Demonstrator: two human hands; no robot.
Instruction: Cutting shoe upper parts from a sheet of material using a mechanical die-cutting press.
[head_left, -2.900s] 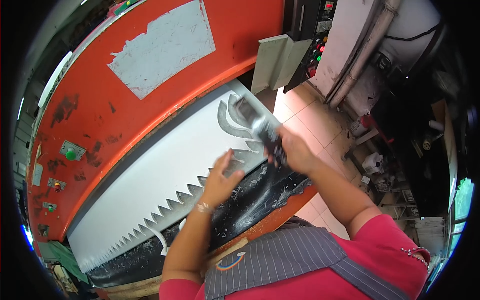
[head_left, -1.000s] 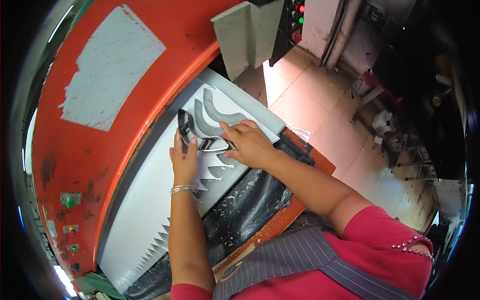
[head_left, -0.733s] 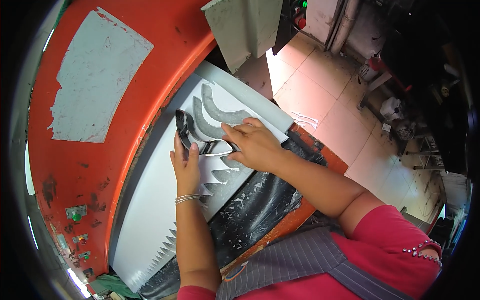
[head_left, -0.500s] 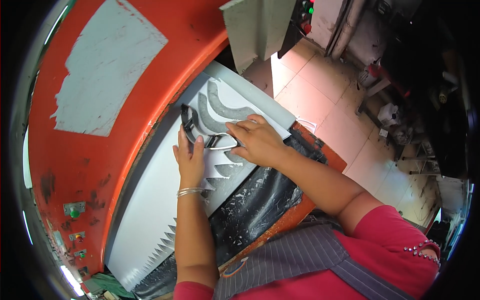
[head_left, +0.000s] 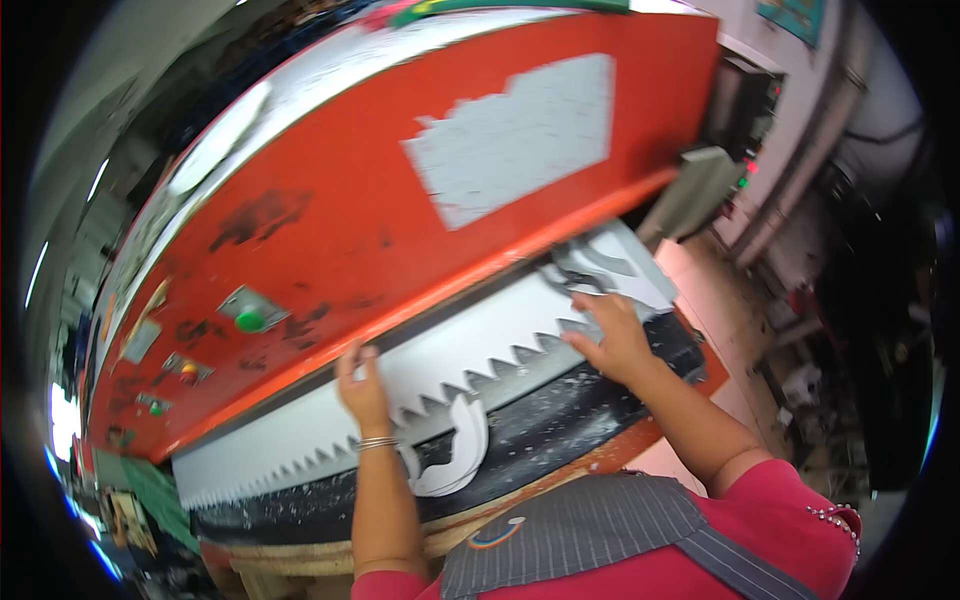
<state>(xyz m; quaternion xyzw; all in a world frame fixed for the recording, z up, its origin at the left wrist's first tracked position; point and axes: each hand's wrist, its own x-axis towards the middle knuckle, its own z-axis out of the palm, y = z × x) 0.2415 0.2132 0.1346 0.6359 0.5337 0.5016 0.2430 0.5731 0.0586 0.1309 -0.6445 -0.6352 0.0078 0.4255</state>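
A long white sheet with a row of toothed cut-outs along its near edge lies on the machine bed. At its right end sits a dark curved cutting die. My right hand is beside that die, thumb and fingers apart, its forefinger close to the die's near end; blur hides whether they touch. Above the left part of the sheet is my left hand, with thumb and fingers apart and nothing between them. White curved cut pieces lie on the black covering beside my left wrist.
A red machine beam rises just beyond the sheet, with a green button and other controls at left. Black covering strewn with white scraps runs along the near side. A grey metal bracket stands at the right end.
Both hands have come off the cutting die. My left hand has moved left along the sheet. White curved pieces now show on the black covering. The view has turned, showing more of the beam.
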